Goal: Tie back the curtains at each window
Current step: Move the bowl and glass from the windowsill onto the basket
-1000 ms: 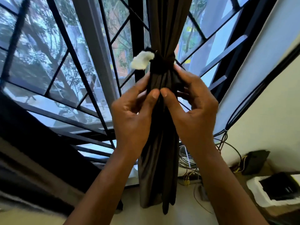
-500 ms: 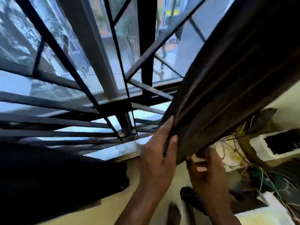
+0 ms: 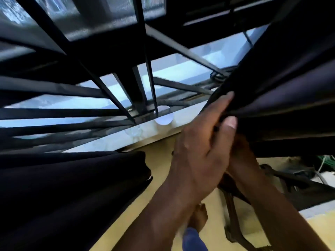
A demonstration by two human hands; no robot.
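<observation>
Presently the left hand (image 3: 199, 151) pinches the dark curtain (image 3: 282, 98) folds at centre right, fingers curled; the right hand (image 3: 243, 160) lies beneath, its grip impossible to tell.

We see both forearms bare from the bottom edge up to the wrists, with no sleeve, watch or band on either. The left hand (image 3: 197, 158) is bare too, with no ring showing and short, plain nails. The right hand (image 3: 244, 163) is partly hidden behind it, and what shows is bare. Lower down a bare foot (image 3: 198, 217) shows, and below it a blue trouser leg (image 3: 194, 240).
</observation>
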